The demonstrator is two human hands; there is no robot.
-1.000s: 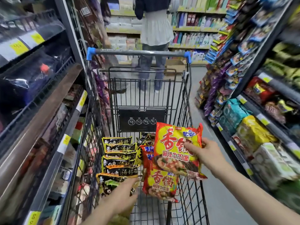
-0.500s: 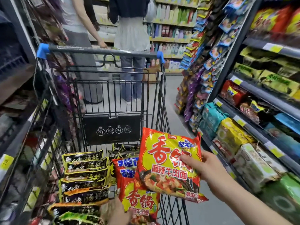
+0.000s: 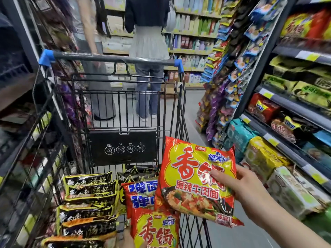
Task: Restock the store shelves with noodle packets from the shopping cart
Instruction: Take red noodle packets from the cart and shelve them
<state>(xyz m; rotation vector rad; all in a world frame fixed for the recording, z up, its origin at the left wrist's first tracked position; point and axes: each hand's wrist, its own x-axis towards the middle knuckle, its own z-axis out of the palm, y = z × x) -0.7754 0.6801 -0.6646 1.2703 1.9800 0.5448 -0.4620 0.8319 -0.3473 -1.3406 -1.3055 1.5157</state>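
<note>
noodle packet (image 3: 195, 178) gripped in right hand (image 3: 249, 190), above cart (image 3: 111, 59)

A red-and-yellow noodle packet (image 3: 197, 179) with large red characters is held tilted above the right rim of the shopping cart (image 3: 111, 59). Inside the cart, a matching packet (image 3: 155, 230) stands upright beside red packets with blue lettering (image 3: 141, 194), and black-and-yellow packets (image 3: 87, 203) lie stacked in a row on the left. Store shelves (image 3: 286, 154) on the right hold multipacks.
</note>
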